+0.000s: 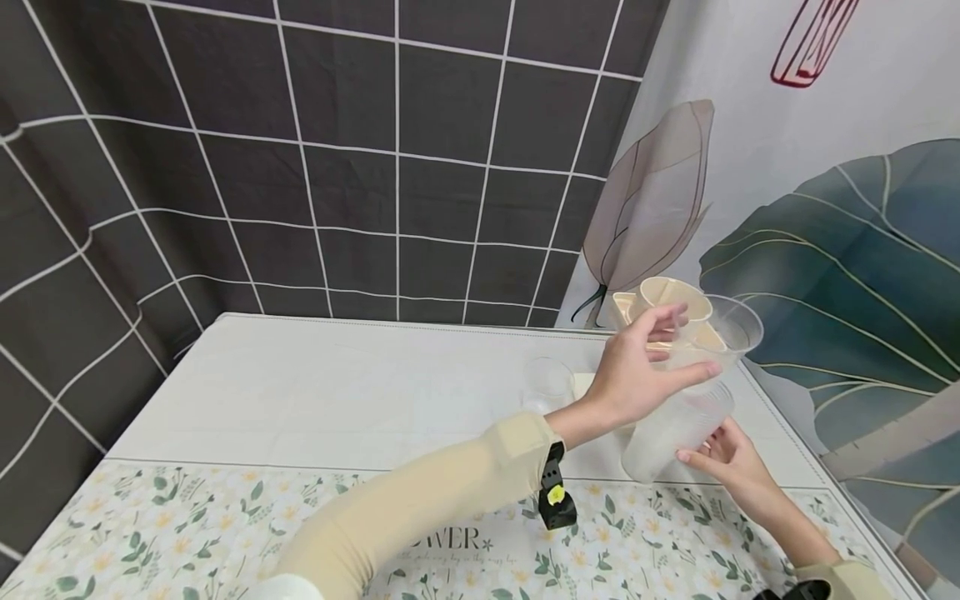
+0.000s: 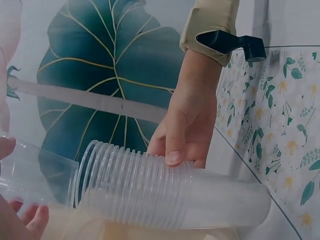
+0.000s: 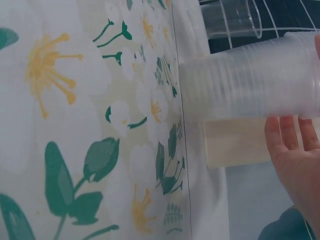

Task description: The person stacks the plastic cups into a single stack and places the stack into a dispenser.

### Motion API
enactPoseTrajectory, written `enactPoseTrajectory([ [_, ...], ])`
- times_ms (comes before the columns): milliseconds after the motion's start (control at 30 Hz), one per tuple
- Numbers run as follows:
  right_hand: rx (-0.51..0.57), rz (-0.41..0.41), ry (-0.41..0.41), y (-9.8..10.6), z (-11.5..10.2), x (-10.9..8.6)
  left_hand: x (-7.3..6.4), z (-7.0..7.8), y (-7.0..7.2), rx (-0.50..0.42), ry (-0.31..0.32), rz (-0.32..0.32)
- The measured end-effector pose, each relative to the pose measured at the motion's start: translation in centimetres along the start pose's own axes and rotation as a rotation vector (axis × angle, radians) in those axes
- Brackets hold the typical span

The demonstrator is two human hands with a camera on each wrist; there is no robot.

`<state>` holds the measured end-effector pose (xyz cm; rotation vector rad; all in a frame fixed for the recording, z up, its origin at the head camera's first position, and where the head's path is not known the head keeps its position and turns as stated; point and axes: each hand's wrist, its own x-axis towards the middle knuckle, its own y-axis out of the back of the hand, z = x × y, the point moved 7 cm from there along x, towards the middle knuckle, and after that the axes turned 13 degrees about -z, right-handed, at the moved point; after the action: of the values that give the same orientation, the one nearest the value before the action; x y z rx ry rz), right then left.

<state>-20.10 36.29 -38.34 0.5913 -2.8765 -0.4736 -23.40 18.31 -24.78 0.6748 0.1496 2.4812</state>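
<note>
My left hand point(image 1: 637, 371) holds a clear plastic cup point(image 1: 741, 325) between thumb and fingers, its wide mouth up. Directly below it is a tall, nested stack of clear plastic cups point(image 1: 663, 437), standing on the table and leaning slightly. My right hand point(image 1: 735, 471) grips the stack's side, thumb toward me. The left wrist view shows the held cup point(image 2: 42, 172) right at the stack's rims point(image 2: 90, 165). In the right wrist view, the right hand's fingers point(image 3: 287, 132) lie against the stack point(image 3: 240, 82).
Behind the left hand stands a beige holder with a round compartment point(image 1: 675, 300), partly hidden. Another clear cup point(image 1: 546, 383) stands on the table left of the stack. A floral cloth point(image 1: 225, 525) covers the table's near part, and a dark gridded curtain point(image 1: 337, 183) hangs behind.
</note>
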Motion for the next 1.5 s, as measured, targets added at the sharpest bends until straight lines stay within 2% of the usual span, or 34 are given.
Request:
enactPoseTrajectory([
  [267,0.005,0.004,-0.001,0.1,0.1,0.0,0.1,-0.7,-0.6,0.004,0.039,-0.025],
  [433,0.022,0.004,0.004,0.1,0.2,0.0,0.0,-0.9,-1.0,0.012,0.031,-0.035],
  [667,0.032,-0.009,0.002,0.0,0.1,0.0,0.0,-1.2,-1.2,0.073,0.011,-0.04],
  [933,-0.019,0.001,-0.004,0.1,0.2,0.0,-0.2,-1.8,-1.6,0.118,0.06,-0.048],
  [1500,-0.026,-0.008,-0.002,-0.1,-0.2,0.0,-0.8,-3.0,-2.0,0.18,0.135,-0.058],
])
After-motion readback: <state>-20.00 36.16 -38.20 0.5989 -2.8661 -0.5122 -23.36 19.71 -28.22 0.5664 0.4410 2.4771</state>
